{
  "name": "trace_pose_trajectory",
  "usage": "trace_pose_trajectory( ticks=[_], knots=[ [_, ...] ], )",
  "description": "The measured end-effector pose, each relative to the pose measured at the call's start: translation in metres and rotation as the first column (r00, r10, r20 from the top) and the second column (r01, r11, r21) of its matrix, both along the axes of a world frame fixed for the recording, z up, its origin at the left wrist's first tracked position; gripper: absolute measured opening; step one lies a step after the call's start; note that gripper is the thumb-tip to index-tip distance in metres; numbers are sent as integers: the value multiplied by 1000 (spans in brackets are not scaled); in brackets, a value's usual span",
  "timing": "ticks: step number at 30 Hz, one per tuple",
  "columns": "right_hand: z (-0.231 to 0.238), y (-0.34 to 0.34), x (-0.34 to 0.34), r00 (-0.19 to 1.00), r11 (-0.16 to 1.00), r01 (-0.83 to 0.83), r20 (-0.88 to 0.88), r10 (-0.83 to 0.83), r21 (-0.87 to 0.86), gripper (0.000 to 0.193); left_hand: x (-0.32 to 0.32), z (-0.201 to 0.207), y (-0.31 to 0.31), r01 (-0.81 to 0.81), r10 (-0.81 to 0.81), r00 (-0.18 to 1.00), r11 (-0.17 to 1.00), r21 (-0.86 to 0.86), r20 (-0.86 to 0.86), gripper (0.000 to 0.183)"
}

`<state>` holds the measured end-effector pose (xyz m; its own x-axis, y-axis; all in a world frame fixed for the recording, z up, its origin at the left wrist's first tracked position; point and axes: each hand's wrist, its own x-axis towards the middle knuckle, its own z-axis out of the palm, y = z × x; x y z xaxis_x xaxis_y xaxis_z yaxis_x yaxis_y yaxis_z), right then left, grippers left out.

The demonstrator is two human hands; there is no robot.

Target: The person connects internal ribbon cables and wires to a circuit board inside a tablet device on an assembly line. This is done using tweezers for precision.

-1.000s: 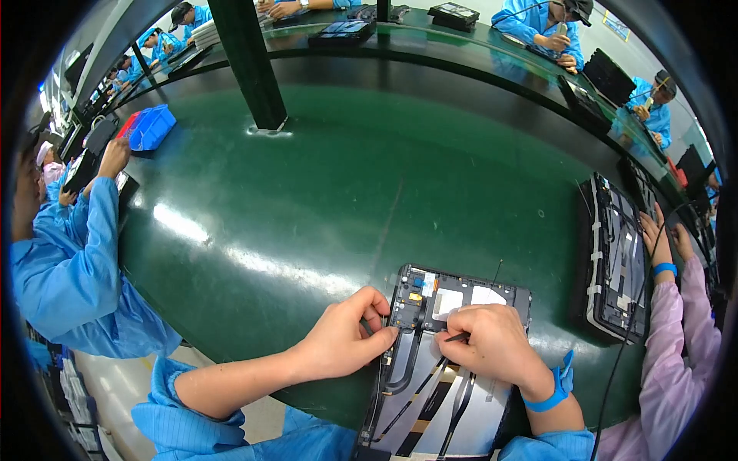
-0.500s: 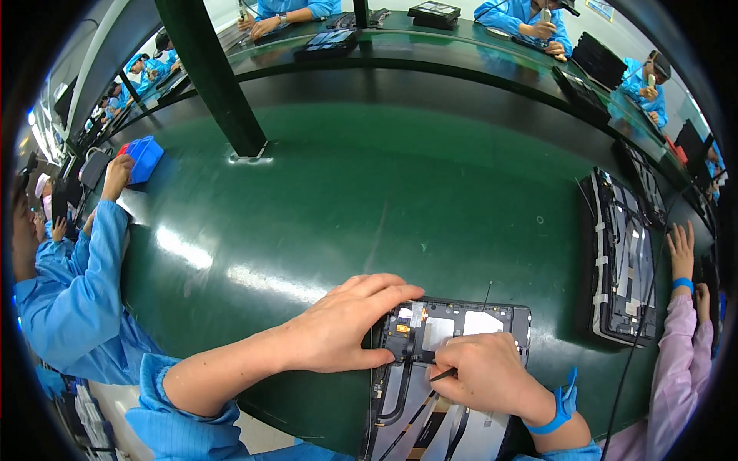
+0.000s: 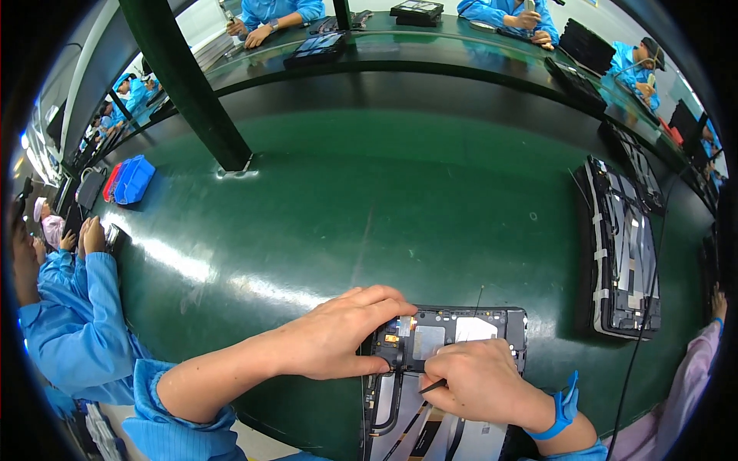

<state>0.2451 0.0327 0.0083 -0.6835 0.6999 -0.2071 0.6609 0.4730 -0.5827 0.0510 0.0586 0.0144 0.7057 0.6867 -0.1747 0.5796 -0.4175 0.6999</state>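
Observation:
An opened tablet (image 3: pixel 430 342), its circuit boards, cables and grey battery showing, lies on the green table close to me. My left hand (image 3: pixel 338 334) rests over its upper left corner: the fingers reach along the far edge, the thumb is apart on the left side, and nothing is gripped. Bent over the tablet's middle, my right hand (image 3: pixel 480 384) is closed around a thin black tool (image 3: pixel 433 386). Only a short dark piece of that tool shows by the fingers; its working tip is hidden. A blue band (image 3: pixel 565 411) circles my right wrist.
To the right stands a stack of opened tablets (image 3: pixel 626 253), with a black cable (image 3: pixel 649 288) hanging in front. A green post (image 3: pixel 184 84) rises at the far left near a blue bin (image 3: pixel 133 180). A co-worker in blue (image 3: pixel 73 307) sits left; a pink sleeve (image 3: pixel 688 376) is at right.
The view has shifted slightly. My hands keep their places on the tablet. The left co-worker's hand has drawn back from the blue bin; the hand at right has moved away from the tablet stack.

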Motion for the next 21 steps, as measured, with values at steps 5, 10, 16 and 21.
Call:
trace_pose_trajectory(
  ticks=[5, 10, 16, 21],
  knots=[
    [-1, 0, 0, 1000, 1000, 1, -19, -1, -7, 13, 4, 5, 3, 14, -15, 997, 1000, -13, -71, 58],
    [-2, 0, 0, 999, 1000, 6, -48, -6, -6, 13, 15, 17, 6, 68, -72, 971, 997, -26, -228, 60],
    [-3, 1, 1, 998, 1000, 2, -55, -2, 0, 13, 30, 26, 7, 137, -140, 878, 990, -40, -457, 61],
    [-3, 0, 1, 998, 1000, 1, -62, 0, 14, 14, 10, 13, 6, 144, -144, 951, 989, -22, -273, 63]
  ],
)
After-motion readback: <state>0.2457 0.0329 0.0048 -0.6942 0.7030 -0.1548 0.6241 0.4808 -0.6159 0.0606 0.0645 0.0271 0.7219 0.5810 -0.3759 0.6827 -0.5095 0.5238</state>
